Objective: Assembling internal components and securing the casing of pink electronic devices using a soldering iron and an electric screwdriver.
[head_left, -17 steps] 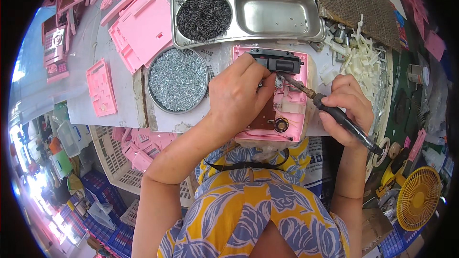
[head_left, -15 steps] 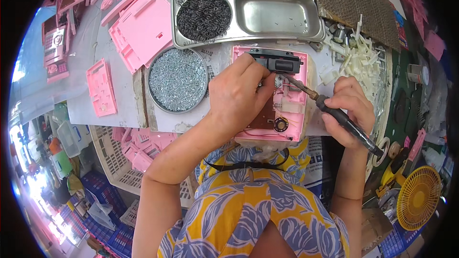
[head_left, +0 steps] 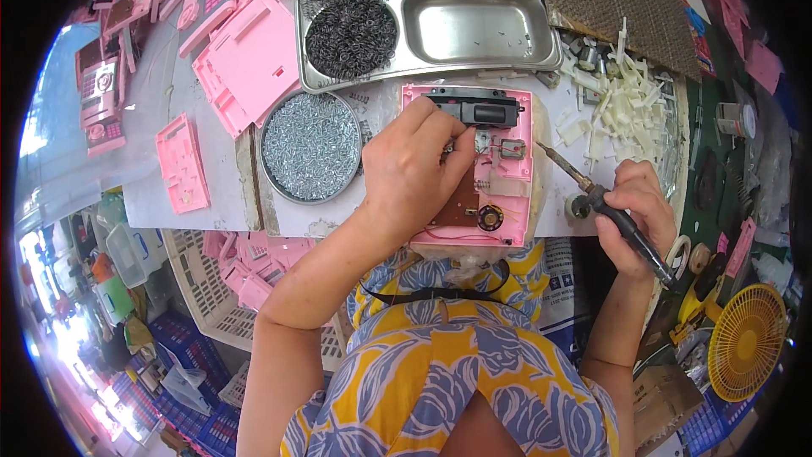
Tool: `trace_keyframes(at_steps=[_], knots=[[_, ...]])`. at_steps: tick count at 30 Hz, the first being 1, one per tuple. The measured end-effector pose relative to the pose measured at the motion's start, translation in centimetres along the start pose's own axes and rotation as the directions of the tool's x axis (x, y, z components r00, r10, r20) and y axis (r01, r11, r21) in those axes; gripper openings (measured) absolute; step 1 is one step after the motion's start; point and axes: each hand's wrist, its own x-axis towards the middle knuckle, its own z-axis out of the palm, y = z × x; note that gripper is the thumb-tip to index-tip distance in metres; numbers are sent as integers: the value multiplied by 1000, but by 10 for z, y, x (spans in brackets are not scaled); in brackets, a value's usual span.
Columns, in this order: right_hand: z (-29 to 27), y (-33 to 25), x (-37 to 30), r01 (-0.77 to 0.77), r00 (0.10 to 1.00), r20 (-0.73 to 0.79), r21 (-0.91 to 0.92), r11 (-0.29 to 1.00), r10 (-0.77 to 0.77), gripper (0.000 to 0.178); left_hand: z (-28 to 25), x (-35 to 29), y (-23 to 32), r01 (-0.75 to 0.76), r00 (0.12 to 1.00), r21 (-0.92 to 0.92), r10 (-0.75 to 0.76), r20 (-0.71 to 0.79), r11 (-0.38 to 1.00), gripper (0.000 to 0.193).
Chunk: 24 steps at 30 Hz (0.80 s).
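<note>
A pink plastic housing [head_left: 518, 218] lies open in front of me, with a black rectangular part [head_left: 491, 113] at its far end. Inside it are a brown circuit board [head_left: 461, 208], a small round speaker [head_left: 490, 217], thin wires and small metal parts. My left hand [head_left: 413, 165] reaches over the housing's left side, thumb and fingers pinched together near the black part; what they grip is hidden. My right hand [head_left: 641, 213] is closed around the black handle of a soldering iron [head_left: 598, 196]. The iron's tip is just right of the housing, apart from it.
A round tin [head_left: 267, 176] of small silvery pieces stands left of the housing. Behind is a steel tray [head_left: 554, 55] with black springs. White plastic parts [head_left: 622, 106] are heaped at right, and pink panels [head_left: 262, 55] lie at left. A yellow fan [head_left: 746, 343] stands lower right.
The soldering iron has moved right, its tip leaving the inside of the housing. My left hand stays pinched over the housing. The view has shifted slightly.
</note>
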Motion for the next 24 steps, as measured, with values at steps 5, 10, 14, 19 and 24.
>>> trace_keyframes(at_steps=[5,10,14,19,24], knots=[[-2,1,0,5,1000,-9,-7,1000,-5,31,-2,1,2,3,1000,6,-3,11,1000,10],[-3,0,2,7,1000,-23,-12,1000,-7,30,-3,-2,1,12,1000,20,-12,18,1000,11],[-12,-4,-2,6,1000,-29,-38,999,-7,31,-24,-1,19,31,999,25,-30,-23,999,16],[-23,-9,-11,8,998,-69,-49,999,-12,35,-47,-12,43,-125,965,-74,139,223,989,27],[-18,-14,-1,41,997,-57,-53,998,-44,33,-16,-13,46,-268,789,-59,255,559,962,27]])
